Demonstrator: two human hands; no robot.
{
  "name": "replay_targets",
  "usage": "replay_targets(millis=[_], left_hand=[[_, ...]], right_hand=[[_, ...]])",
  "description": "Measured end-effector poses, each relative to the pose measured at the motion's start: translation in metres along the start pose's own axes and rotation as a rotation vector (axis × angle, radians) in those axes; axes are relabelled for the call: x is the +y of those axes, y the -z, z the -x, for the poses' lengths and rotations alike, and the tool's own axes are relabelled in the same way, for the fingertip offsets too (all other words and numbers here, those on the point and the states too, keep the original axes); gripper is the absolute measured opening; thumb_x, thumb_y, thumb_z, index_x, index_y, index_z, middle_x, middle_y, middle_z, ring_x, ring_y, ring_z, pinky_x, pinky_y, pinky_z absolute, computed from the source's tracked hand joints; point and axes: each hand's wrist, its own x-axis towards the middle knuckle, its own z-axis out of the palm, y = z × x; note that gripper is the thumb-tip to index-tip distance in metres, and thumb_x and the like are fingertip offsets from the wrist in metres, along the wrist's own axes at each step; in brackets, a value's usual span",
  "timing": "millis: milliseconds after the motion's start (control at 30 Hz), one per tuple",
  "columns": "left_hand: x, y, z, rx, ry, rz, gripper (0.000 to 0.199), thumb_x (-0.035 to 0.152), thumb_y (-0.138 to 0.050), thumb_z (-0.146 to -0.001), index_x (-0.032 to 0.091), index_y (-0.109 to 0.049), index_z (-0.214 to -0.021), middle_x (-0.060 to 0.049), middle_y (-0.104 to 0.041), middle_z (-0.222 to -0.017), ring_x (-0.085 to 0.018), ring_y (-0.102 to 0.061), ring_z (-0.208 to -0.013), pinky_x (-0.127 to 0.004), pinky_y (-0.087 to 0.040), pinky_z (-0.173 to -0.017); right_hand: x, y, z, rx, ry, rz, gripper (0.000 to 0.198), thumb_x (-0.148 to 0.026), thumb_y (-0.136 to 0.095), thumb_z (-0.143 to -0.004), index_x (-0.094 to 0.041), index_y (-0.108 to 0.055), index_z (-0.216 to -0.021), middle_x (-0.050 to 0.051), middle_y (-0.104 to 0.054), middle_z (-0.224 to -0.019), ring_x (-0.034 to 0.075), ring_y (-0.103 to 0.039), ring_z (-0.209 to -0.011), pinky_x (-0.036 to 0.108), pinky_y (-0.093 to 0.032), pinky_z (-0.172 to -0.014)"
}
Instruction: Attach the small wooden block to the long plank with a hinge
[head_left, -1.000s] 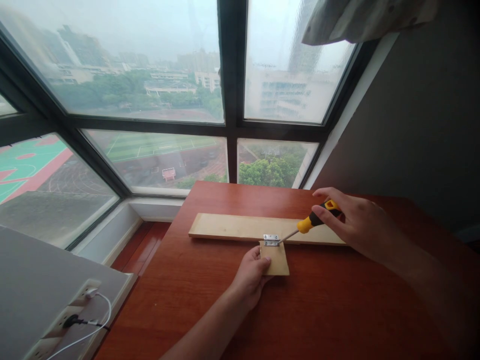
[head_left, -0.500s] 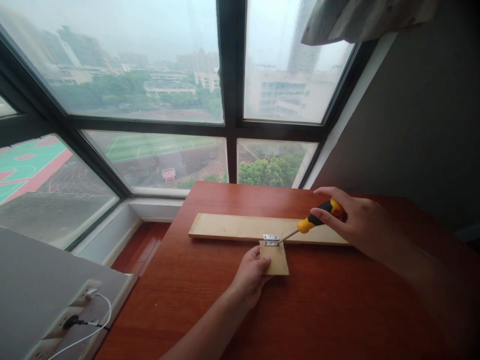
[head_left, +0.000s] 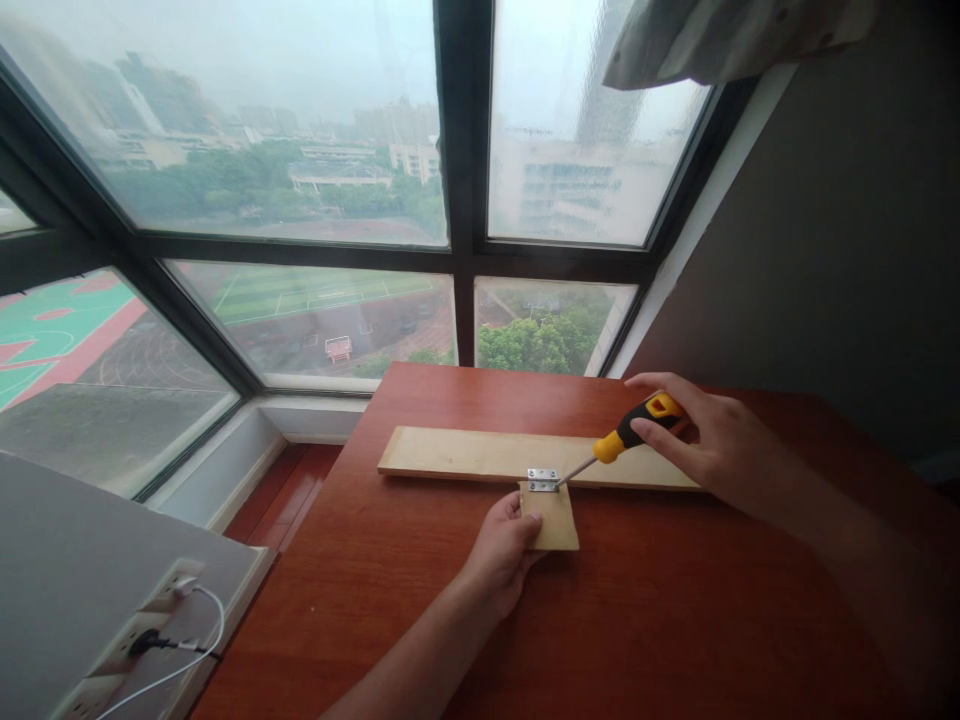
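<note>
My left hand (head_left: 506, 548) grips a small wooden piece (head_left: 553, 525) by its left side, thumb on top. A silver hinge (head_left: 542, 480) lies along the far edge of that piece and reaches to the near edge of a long pale board (head_left: 465, 452). My right hand (head_left: 709, 430) is closed around the yellow and black handle of a screwdriver (head_left: 621, 437), which slants down to the left. Its tip meets the right end of the hinge's near leaf. Screw heads show on the hinge, too small to make out clearly.
Everything rests on a reddish-brown wooden table (head_left: 360, 610). Beyond it are large windows with a dark frame (head_left: 463, 200). At the lower left, a white cable (head_left: 222, 625) and a black plug (head_left: 146, 642) sit in wall sockets. A grey wall (head_left: 840, 260) rises on the right.
The screwdriver handle has turned about its axis, showing a different side, and the fingers of my right hand have shifted slightly on it. My left hand and the wooden pieces hold still.
</note>
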Motion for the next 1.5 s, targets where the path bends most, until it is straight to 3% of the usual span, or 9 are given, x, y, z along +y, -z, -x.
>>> replay_targets(millis=[200,367,433,700,933,1100,1200,1367,1500], left_hand=[[0.000,0.001,-0.001,-0.004,0.003,-0.002,0.032,0.006,-0.063,-0.067,0.012,-0.063,-0.099,-0.012,-0.070,-0.094,-0.021,-0.066,-0.080,-0.031,-0.053,-0.071],[0.005,-0.004,0.004,-0.007,0.010,-0.015,0.032,0.005,-0.060,-0.070,0.011,-0.062,-0.101,-0.013,-0.070,-0.097,-0.020,-0.066,-0.081,-0.030,-0.053,-0.071],[0.006,-0.004,0.005,-0.008,0.008,-0.022,0.032,0.005,-0.059,-0.071,0.011,-0.062,-0.102,-0.013,-0.070,-0.097,-0.020,-0.066,-0.081,-0.030,-0.053,-0.071],[0.004,-0.003,0.004,-0.001,0.013,-0.031,0.034,0.005,-0.059,-0.069,0.011,-0.061,-0.102,-0.012,-0.070,-0.094,-0.021,-0.066,-0.080,-0.030,-0.053,-0.070],[0.006,-0.005,0.005,-0.002,0.006,-0.028,0.032,0.005,-0.059,-0.069,0.011,-0.062,-0.101,-0.013,-0.070,-0.096,-0.019,-0.066,-0.080,-0.029,-0.053,-0.070],[0.005,-0.005,0.006,-0.009,0.000,-0.024,0.030,0.007,-0.062,-0.068,0.012,-0.062,-0.098,-0.012,-0.070,-0.097,-0.019,-0.066,-0.079,-0.028,-0.052,-0.070],[0.005,-0.005,0.007,-0.002,-0.006,-0.031,0.031,0.008,-0.063,-0.068,0.012,-0.062,-0.098,-0.012,-0.070,-0.096,-0.020,-0.066,-0.080,-0.028,-0.052,-0.068],[0.004,-0.004,0.006,0.004,-0.004,-0.037,0.031,0.009,-0.062,-0.067,0.013,-0.062,-0.097,-0.012,-0.070,-0.095,-0.021,-0.066,-0.082,-0.030,-0.052,-0.068],[0.004,-0.004,0.005,-0.013,-0.007,-0.032,0.030,0.009,-0.062,-0.067,0.013,-0.062,-0.097,-0.011,-0.069,-0.095,-0.021,-0.066,-0.083,-0.031,-0.052,-0.071]], right_hand=[[0.002,-0.004,0.001,0.071,-0.070,0.253,0.040,-0.058,-0.044,-0.088,-0.029,-0.060,-0.109,0.000,-0.067,-0.068,0.023,-0.063,-0.060,0.031,-0.041,-0.053],[-0.003,0.003,0.004,-0.040,0.094,-0.069,0.034,-0.032,-0.052,-0.085,-0.026,-0.053,-0.119,0.004,-0.067,-0.112,0.018,-0.067,-0.081,0.027,-0.051,-0.063],[-0.005,0.004,0.004,-0.076,0.154,-0.155,0.038,-0.029,-0.052,-0.086,-0.027,-0.050,-0.123,0.004,-0.065,-0.118,0.018,-0.066,-0.091,0.026,-0.052,-0.069],[-0.013,-0.005,0.001,0.091,0.011,0.293,0.035,-0.053,-0.048,-0.088,-0.028,-0.058,-0.110,0.001,-0.071,-0.087,0.025,-0.067,-0.072,0.034,-0.047,-0.057],[-0.017,-0.001,0.002,-0.035,0.170,-0.075,0.033,-0.030,-0.052,-0.087,-0.025,-0.050,-0.120,0.004,-0.065,-0.115,0.016,-0.066,-0.085,0.026,-0.052,-0.066],[-0.015,-0.012,0.000,0.156,0.125,0.196,0.035,-0.047,-0.053,-0.088,-0.027,-0.058,-0.116,0.002,-0.070,-0.106,0.020,-0.068,-0.074,0.032,-0.050,-0.063],[-0.018,-0.010,0.000,0.160,0.081,0.309,0.036,-0.050,-0.048,-0.089,-0.026,-0.059,-0.114,0.003,-0.071,-0.102,0.025,-0.069,-0.079,0.034,-0.048,-0.059],[-0.024,0.000,0.002,0.007,0.159,0.079,0.038,-0.028,-0.051,-0.084,-0.024,-0.050,-0.122,0.006,-0.067,-0.111,0.019,-0.066,-0.081,0.030,-0.051,-0.065],[-0.022,-0.004,0.000,0.013,0.180,0.075,0.039,-0.034,-0.050,-0.088,-0.025,-0.049,-0.126,0.005,-0.067,-0.110,0.019,-0.067,-0.081,0.029,-0.051,-0.065]])
